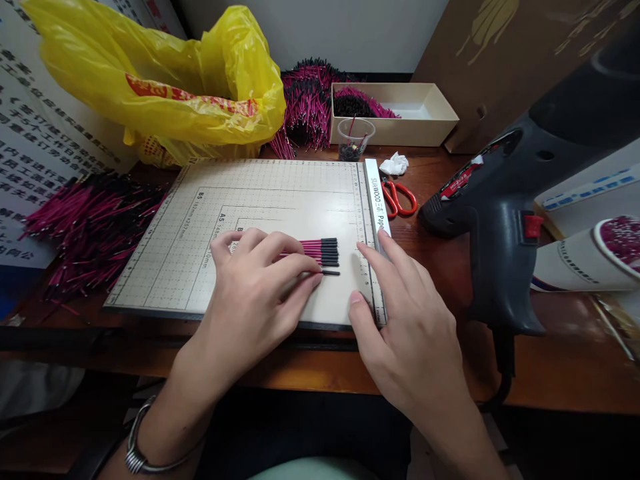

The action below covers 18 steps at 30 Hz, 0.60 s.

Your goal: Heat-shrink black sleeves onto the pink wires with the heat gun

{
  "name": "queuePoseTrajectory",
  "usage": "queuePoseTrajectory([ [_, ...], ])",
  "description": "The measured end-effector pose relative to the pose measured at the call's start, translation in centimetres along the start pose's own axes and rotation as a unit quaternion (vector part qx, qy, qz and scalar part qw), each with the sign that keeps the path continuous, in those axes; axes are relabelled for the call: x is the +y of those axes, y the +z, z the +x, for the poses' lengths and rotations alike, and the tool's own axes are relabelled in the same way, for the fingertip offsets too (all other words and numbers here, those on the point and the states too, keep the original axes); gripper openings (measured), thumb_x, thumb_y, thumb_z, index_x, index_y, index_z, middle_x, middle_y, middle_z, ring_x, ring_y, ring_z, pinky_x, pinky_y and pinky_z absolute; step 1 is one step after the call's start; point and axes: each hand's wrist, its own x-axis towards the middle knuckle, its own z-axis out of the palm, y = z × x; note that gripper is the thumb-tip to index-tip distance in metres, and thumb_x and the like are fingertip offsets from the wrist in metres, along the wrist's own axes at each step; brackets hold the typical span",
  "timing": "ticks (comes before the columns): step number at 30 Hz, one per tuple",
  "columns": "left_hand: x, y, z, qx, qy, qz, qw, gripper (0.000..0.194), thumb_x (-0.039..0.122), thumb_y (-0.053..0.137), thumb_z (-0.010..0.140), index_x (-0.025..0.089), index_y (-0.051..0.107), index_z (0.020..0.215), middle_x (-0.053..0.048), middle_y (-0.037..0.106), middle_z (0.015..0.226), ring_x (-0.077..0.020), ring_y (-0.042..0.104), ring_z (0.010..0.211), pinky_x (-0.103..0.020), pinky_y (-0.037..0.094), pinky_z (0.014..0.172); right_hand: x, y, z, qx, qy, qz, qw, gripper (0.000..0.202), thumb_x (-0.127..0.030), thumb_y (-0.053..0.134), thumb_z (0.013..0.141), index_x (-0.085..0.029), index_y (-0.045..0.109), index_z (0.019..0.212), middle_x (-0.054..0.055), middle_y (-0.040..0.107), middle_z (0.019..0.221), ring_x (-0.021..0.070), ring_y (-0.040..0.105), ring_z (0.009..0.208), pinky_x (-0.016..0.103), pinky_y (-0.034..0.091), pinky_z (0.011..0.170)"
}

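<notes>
Several pink wires with black sleeves (327, 251) lie side by side on the paper cutter board (275, 180). My left hand (257, 287) rests over their left part, its thumb and index finger pinched on one black-sleeved wire (331, 273) at the near side of the row. The far ends of the wires are hidden under that hand. My right hand (405, 313) is at the board's right edge, fingers apart and holding nothing, with its fingertips by the white ruler strip (375, 193).
Piles of pink and black wires lie left (100, 233) and behind (313, 100). A yellow bag (165, 87), cardboard tray (395, 133), plastic cup (356, 140), tissue (395, 164) and red-handled scissors (400, 199) surround the board. A heat gun (500, 233) and paper cup (570, 267) stand right.
</notes>
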Motion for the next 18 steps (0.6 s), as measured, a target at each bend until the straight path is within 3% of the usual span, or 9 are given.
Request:
queuePoseTrajectory([
  [6,-0.3,-0.7,-0.4,-0.048,-0.002,-0.022,0.999,0.019,0.026,0.059,0.106,0.027,0.075,0.095,-0.002,0.078,0.100,-0.0251,0.065,0.094,-0.052,0.036,0.095,0.0,-0.1,-0.1,-0.011,-0.020,-0.008,1.000,0.044,-0.028,0.051,0.100,-0.012,0.065,0.139,0.019,0.064,0.152,0.0390,0.066,0.133,0.055,0.063,0.096],
  [10,-0.8,-1.1,-0.7,-0.073,-0.006,-0.048,0.996,0.018,0.023,0.059,0.105,0.026,0.074,0.094,0.000,0.076,0.095,-0.0227,0.063,0.089,-0.048,0.035,0.092,1.0,-1.3,-0.5,-0.063,-0.099,0.017,0.993,0.045,-0.036,0.055,0.105,-0.016,0.059,0.145,0.021,0.052,0.163,0.0474,0.050,0.150,0.059,0.062,0.094],
  [12,-0.9,-1.2,-0.7,-0.082,-0.004,-0.063,0.995,0.016,0.023,0.060,0.105,0.025,0.073,0.096,0.000,0.075,0.094,-0.0224,0.062,0.089,-0.047,0.035,0.091,1.7,-2.0,-0.7,-0.093,-0.143,0.029,0.985,0.048,-0.040,0.058,0.105,-0.017,0.056,0.148,0.020,0.049,0.166,0.0467,0.043,0.156,0.062,0.060,0.099],
  [18,-0.9,-1.1,-0.6,-0.091,-0.003,-0.086,0.992,0.013,0.021,0.061,0.106,0.026,0.070,0.097,0.002,0.074,0.095,-0.0209,0.061,0.090,-0.045,0.033,0.088,2.5,-2.8,-1.7,-0.121,-0.209,-0.004,0.970,0.051,-0.040,0.060,0.103,-0.017,0.056,0.149,0.019,0.056,0.160,0.0471,0.052,0.148,0.069,0.056,0.100],
])
